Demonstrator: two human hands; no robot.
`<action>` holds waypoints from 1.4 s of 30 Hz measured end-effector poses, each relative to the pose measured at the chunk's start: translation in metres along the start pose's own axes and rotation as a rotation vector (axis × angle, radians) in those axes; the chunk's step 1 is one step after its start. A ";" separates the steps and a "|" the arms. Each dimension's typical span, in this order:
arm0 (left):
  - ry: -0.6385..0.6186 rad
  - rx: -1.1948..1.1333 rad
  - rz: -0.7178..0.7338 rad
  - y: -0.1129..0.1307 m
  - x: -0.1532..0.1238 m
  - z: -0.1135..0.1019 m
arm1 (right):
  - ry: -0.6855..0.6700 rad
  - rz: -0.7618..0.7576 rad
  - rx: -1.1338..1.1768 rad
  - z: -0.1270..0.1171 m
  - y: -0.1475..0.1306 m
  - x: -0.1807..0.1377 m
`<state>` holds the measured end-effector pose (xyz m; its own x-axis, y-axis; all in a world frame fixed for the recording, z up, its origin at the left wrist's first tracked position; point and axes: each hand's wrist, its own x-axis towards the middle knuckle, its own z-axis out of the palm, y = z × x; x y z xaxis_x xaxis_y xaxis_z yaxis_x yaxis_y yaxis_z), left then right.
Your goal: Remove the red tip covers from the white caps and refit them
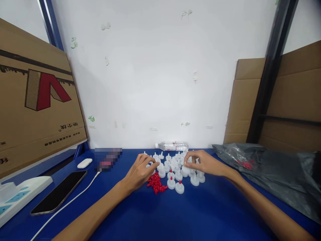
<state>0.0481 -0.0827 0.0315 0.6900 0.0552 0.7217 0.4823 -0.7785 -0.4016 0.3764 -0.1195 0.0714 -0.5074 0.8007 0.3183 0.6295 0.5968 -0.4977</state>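
My left hand [140,171] is over the left edge of a cluster of white plastic nozzle caps [174,163], right above a heap of small red tip caps [154,182]. Its thumb and fingers are drawn together; whatever may be between them is hidden. My right hand [200,162] reaches into the cluster's right side, thumb and index finger closed on a white nozzle cap [185,171]. At the front of the cluster stand three nozzle caps [180,188] with red tips fitted on top, upright on the blue table.
A clear plastic bottle [173,146] lies against the wall behind the cluster. To the left are a black phone [59,192], a white cable [72,195], a white case [84,163] and a power strip [30,194]. A grey plastic bag [273,170] covers the right side.
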 end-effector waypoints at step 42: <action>0.076 -0.059 0.153 0.025 0.029 0.016 | 0.371 -0.376 -0.404 0.072 -0.016 0.009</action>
<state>0.0881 -0.0905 0.0336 0.7092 -0.1127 0.6959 0.3405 -0.8096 -0.4781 0.3192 -0.1257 0.0244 -0.5446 0.4559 0.7040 0.6570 0.7536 0.0202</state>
